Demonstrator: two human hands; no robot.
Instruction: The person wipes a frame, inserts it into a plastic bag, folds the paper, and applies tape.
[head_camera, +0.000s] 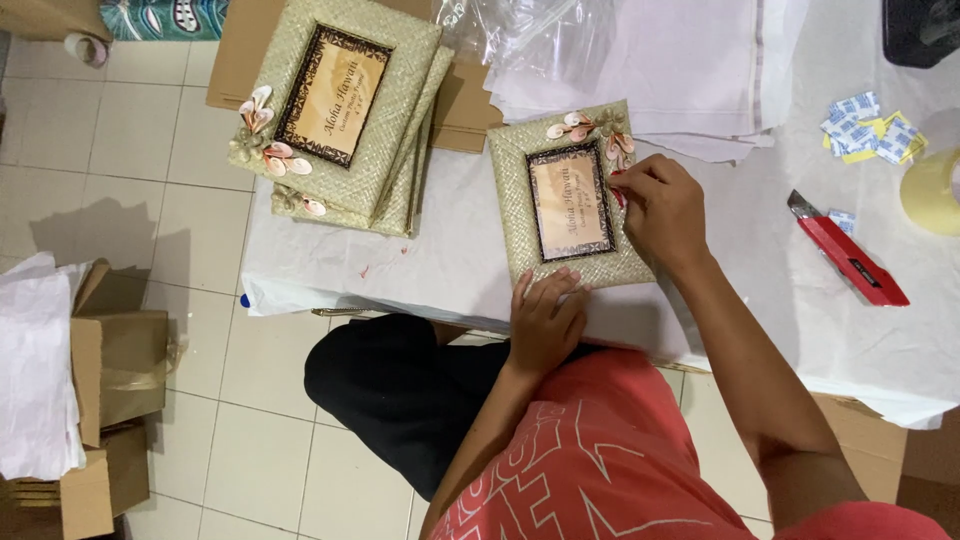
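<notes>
Woven picture frame (572, 197), shell-trimmed, flat on the white table (760, 250).
My left hand (545, 318) lies open on its lower edge; my right hand (660, 205) pinches something small and red at its right side.

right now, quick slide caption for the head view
Left hand steadies a woven picture frame on the white-covered table while the right hand pinches at its edge.

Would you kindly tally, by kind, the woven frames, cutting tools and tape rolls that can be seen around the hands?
Woven straw picture frames with shell trim: 3 countable, one under the left hand and right hand at, and a stack showing at least two
Red utility knife: 1
Clear tape roll: 1
Total: 5
</notes>
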